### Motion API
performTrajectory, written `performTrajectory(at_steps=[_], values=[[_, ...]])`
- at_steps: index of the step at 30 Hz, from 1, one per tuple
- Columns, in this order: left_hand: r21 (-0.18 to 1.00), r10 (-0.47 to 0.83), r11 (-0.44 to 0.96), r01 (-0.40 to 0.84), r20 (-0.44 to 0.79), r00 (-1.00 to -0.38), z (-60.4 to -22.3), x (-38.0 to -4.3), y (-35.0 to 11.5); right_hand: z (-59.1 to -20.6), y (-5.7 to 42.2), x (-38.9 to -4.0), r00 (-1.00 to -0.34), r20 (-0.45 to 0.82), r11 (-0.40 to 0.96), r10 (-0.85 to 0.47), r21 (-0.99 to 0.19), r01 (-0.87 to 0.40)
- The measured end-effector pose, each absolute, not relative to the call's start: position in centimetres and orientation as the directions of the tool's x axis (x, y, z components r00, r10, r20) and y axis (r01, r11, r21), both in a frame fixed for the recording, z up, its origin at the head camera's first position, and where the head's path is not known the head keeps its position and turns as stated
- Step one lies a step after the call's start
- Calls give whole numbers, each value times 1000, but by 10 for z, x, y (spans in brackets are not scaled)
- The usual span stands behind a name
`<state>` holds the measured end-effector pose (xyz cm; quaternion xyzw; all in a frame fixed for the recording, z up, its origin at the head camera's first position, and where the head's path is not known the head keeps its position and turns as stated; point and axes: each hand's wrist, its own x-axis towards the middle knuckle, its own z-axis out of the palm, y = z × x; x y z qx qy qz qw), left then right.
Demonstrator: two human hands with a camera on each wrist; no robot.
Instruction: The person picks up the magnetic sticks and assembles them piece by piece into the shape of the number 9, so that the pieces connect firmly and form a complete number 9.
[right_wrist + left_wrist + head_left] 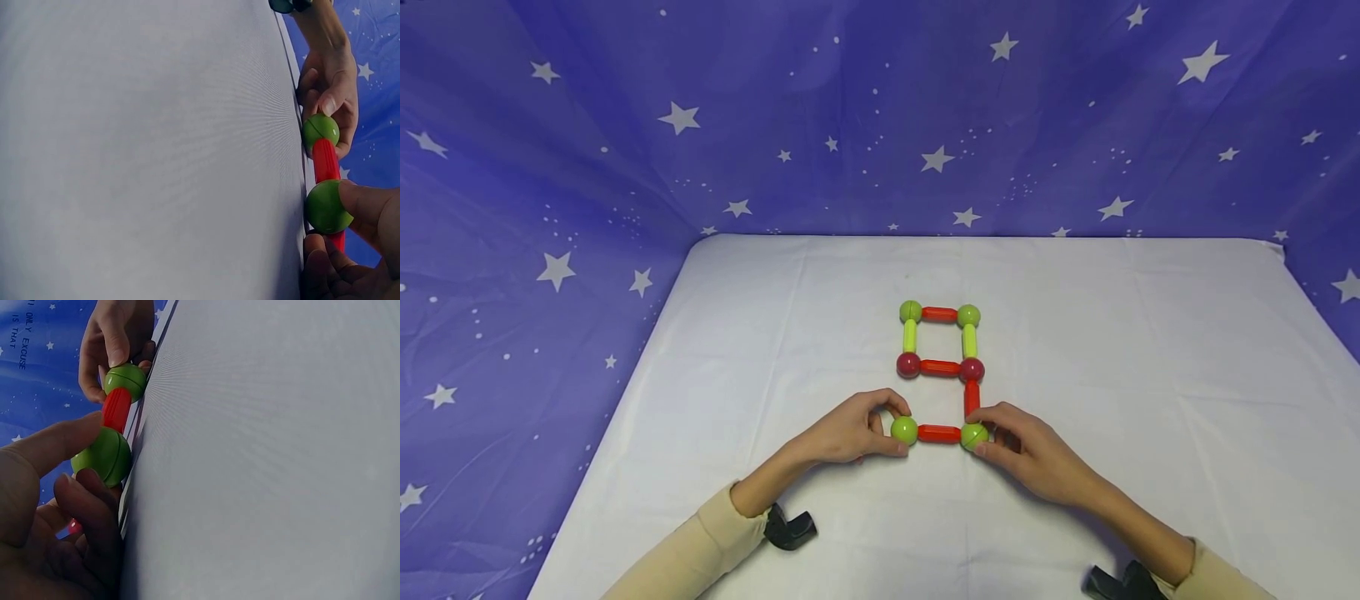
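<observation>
Between the thumb and fingers of my left hand (850, 429) is a green ball (904, 430) at the near left end of a ball-and-stick figure. My right hand (1036, 454) pinches another green ball (973, 436) at the near right corner. A red stick (939, 434) joins these two balls. From the right ball a second red stick (972, 398) runs up to a dark red ball (972, 369). Beyond it, a square has dark red balls at its near corners, green balls (911, 312) at its far corners, yellow-green side sticks (910, 337) and red cross sticks (939, 367).
The figure lies on a white cloth-covered table (1150, 350). Behind and to the left hangs a blue curtain (820, 100) with white stars. Each wrist wears a black camera mount (790, 529), close over the cloth.
</observation>
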<state>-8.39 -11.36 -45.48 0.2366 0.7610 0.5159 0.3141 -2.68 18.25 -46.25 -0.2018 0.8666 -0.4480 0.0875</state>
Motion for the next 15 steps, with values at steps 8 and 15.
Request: performTrajectory(at_steps=[8,15], values=[[936,670,347,59,-204,-713,-454,-88,-119,-459,182,-27,-902,15,514,-432,-818,-260],[912,569,399,92,-168,-805,-450,-108,-135,-451,189,-32,-907,5,547,-420,-797,-257]])
